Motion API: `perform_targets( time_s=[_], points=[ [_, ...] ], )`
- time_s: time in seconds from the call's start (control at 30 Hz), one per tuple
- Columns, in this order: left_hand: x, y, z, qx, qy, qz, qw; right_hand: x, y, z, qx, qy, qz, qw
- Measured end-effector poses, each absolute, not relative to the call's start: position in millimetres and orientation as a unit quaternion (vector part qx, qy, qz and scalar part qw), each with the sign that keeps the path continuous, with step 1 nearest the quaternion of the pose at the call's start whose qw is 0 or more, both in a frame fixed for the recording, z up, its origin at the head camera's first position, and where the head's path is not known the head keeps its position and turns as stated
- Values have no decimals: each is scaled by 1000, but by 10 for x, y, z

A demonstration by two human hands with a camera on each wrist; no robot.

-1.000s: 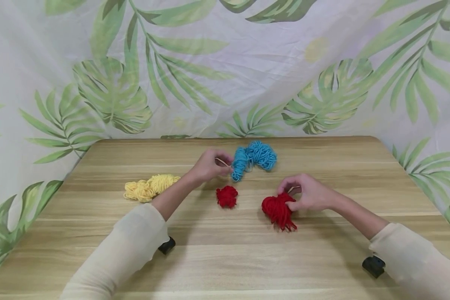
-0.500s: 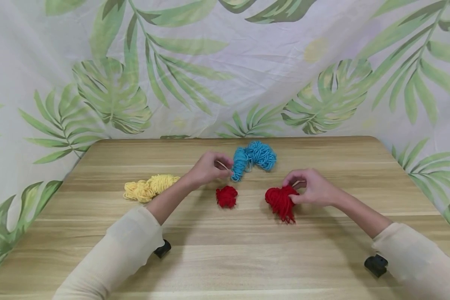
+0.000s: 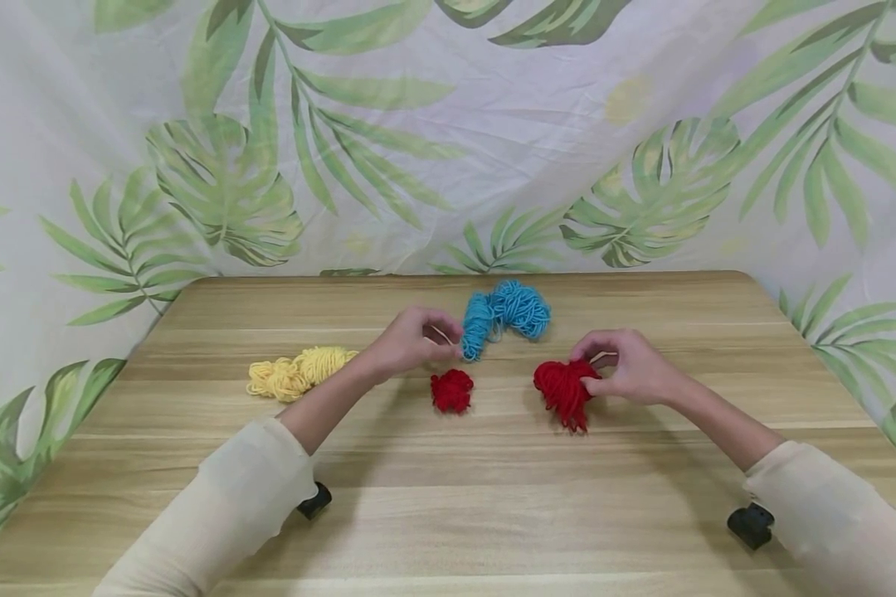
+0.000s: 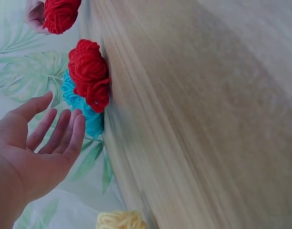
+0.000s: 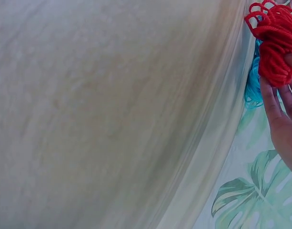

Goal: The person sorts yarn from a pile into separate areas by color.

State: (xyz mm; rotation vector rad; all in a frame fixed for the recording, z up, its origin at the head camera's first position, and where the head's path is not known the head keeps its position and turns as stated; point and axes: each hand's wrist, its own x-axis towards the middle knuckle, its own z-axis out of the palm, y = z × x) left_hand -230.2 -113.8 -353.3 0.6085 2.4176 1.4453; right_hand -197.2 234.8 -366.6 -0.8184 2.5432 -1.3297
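My right hand point(image 3: 630, 369) pinches a bundle of red yarn point(image 3: 565, 390) between thumb and fingers, with loose strand ends hanging down. In the right wrist view, looped strands of that red yarn point(image 5: 277, 40) show near the fingers. A smaller clump of red yarn point(image 3: 451, 391) lies on the table between the hands. My left hand point(image 3: 421, 340) hovers beside the blue yarn, its fingers loosely bent. The left wrist view shows that hand point(image 4: 38, 152) holding nothing. Behind the small red clump lie two joined-looking bunches of blue yarn point(image 3: 521, 309).
Yellow yarn point(image 3: 302, 373) lies on the wooden table point(image 3: 455, 514) at the left, partly behind my left forearm. A leaf-printed cloth point(image 3: 508, 149) hangs behind the table's far edge. Black wrist devices point(image 3: 751, 526) sit under the sleeves.
My right hand has shifted slightly right and toward the far edge with the red yarn. The left hand has drawn slightly back. The yarn on the table has not moved.
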Motion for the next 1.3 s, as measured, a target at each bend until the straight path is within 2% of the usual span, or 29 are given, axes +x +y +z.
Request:
perform_targets(
  time_s=[0.27,0.93,1.3],
  points=[
    [-2261,-1172,-3540,223,836,484,130,-1997,2411,-3673,-259,854,-446,67],
    [-2160,-1259,-3576,284,829,449,176,-2022,2572,-3661,-212,862,-459,39],
    [-2151,-1264,-3587,282,843,419,185,-2038,2708,-3650,-177,865,-468,27]
  ],
)
